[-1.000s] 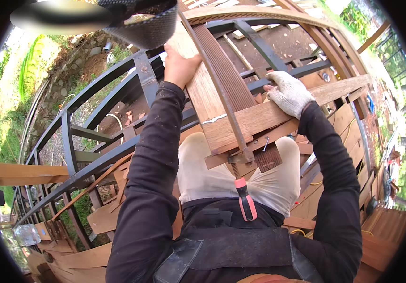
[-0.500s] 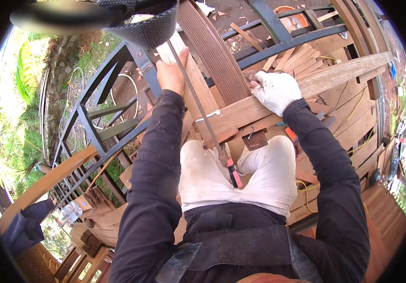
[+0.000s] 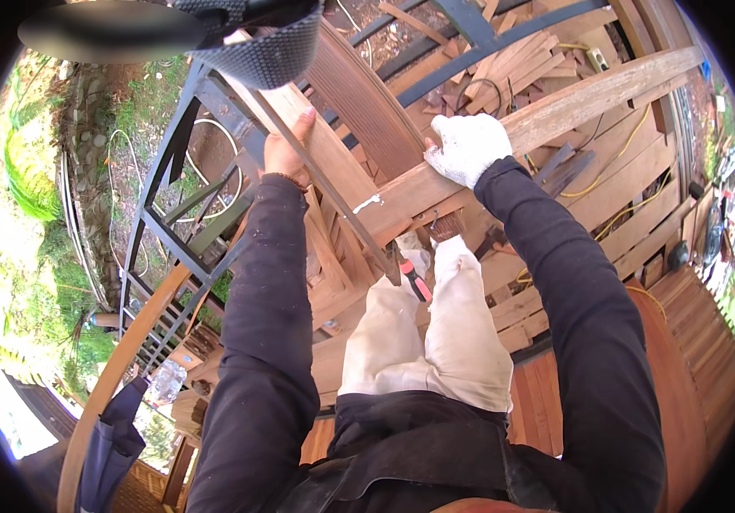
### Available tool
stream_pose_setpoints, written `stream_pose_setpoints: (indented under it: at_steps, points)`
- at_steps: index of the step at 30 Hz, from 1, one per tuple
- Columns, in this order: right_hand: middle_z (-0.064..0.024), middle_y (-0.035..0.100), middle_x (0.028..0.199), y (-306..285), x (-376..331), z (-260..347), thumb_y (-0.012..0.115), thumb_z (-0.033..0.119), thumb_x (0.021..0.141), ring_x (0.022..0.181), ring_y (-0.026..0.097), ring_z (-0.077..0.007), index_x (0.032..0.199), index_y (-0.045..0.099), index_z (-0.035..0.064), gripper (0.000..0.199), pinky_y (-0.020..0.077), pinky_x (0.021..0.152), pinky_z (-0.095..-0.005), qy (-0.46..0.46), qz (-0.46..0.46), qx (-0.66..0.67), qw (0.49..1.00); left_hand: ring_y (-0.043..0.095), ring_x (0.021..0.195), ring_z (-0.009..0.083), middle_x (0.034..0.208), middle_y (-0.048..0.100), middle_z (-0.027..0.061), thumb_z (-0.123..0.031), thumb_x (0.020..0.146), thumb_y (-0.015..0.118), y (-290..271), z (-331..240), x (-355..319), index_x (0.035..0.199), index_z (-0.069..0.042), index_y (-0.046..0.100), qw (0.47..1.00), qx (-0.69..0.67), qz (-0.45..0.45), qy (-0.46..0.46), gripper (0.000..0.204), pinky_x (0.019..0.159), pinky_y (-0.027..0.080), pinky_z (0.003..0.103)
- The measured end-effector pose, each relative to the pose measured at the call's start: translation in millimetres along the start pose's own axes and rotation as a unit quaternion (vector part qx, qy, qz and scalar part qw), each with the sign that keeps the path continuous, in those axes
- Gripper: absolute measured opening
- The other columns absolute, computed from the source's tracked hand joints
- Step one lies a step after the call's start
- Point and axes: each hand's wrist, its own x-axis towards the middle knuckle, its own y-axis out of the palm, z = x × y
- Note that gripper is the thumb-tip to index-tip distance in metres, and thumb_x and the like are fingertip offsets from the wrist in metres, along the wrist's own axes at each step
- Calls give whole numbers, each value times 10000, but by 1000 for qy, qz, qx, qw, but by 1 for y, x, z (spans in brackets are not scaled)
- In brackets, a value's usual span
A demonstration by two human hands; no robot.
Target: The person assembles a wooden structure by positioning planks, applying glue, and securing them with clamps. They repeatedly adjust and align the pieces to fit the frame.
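My bare left hand (image 3: 286,156) is closed at the edge of a pale wooden board (image 3: 339,162); part of its grip is hidden. Crossing over that hand is the long thin metal bar of what looks like a bar clamp (image 3: 343,211), its red-and-black handle (image 3: 416,281) hanging in front of my legs. My right hand (image 3: 473,152), in a white knitted glove, grips a long, slightly curved wooden rail (image 3: 590,96), its fingers partly hidden. Between the hands, a brown grooved plank (image 3: 359,90) meets the rail. A white smear marks the joint near the rail's left end.
A dark steel frame (image 3: 181,244) stands at left, with a wooden strip (image 3: 124,359) and dark cloth (image 3: 113,449) near it. Offcuts (image 3: 513,64), planks and a yellow cord (image 3: 632,128) lie right of the rail. A blurred grey object covers the top left.
The view has shifted, and the rail and clamp appear farther left. My legs look straighter, with more wooden floor showing behind them. Both hands keep their places on the wood.
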Motion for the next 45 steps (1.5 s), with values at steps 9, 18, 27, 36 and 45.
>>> stream_pose_setpoints:
  at_steps: [9,18,27,36,45]
  points:
    - [-116,724,820,0,5,-6,578,370,945,805,713,-303,972,652,120,262,507,781,-440,-15,23,49,998,625,1171,286,1336,623,173,-180,905,829,4,-3,2,1442,67,484,995,36,-85,-46,685,993,535,416]
    - [-106,669,698,8,6,-12,703,285,810,651,679,-309,848,625,117,189,524,671,-432,-18,-66,128,989,572,1310,308,1443,566,149,-403,952,751,-46,33,-42,1497,-17,408,963,-148,-40,-221,750,1148,448,491]
    - [-98,615,680,11,14,-22,708,261,801,630,643,-299,798,570,136,186,487,635,-428,-37,-71,171,982,510,1381,323,1502,503,157,-468,837,853,-56,86,-96,1558,-12,325,966,-38,17,-255,1003,1190,394,490]
    - [-76,590,719,13,10,-17,722,253,742,658,622,-285,798,558,148,203,480,641,-426,-46,-115,149,981,584,1271,243,1369,622,122,-283,865,853,-42,62,-88,1483,8,445,962,85,17,-257,795,1100,463,403]
    - [-83,629,682,-8,13,-10,717,250,759,652,652,-294,809,583,136,183,482,654,-443,-52,-100,140,984,675,1085,231,1249,691,144,-291,886,840,-3,-84,81,1296,49,610,962,168,-190,102,580,954,521,367]
